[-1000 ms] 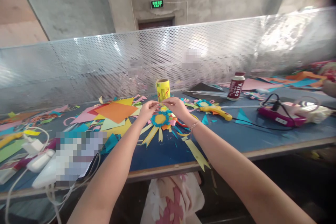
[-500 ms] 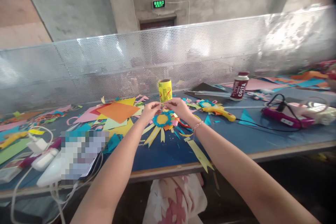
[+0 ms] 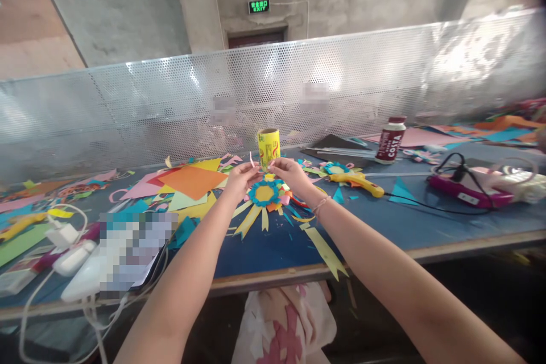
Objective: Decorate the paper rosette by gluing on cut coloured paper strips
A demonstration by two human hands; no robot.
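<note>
Behind the bench's front edge (image 3: 256, 280), left hand (image 3: 240, 180) is pinching a thin pale strip (image 3: 251, 158), perhaps paper. Right hand (image 3: 292, 175) is curling, grasp unclear.

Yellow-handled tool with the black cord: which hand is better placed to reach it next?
Right hand, probably: the yellow-handled tool lies on that side, nearer to it. The left hand is farther across and pinches a thin pale strip.

Two hands: one left hand (image 3: 241, 182), one right hand (image 3: 294, 175). One bracelet (image 3: 323, 205). One pale strip (image 3: 251, 158) at left fingers. At least two blue-rimmed rosettes (image 3: 265, 193). One yellow roll (image 3: 268, 145). One maroon bottle (image 3: 389, 141). Right side: one yellow glue gun (image 3: 362, 183), one magenta power strip (image 3: 467, 193). One exit sign (image 3: 259, 6). Paper scraps (image 3: 322, 250): too many to count.
</note>
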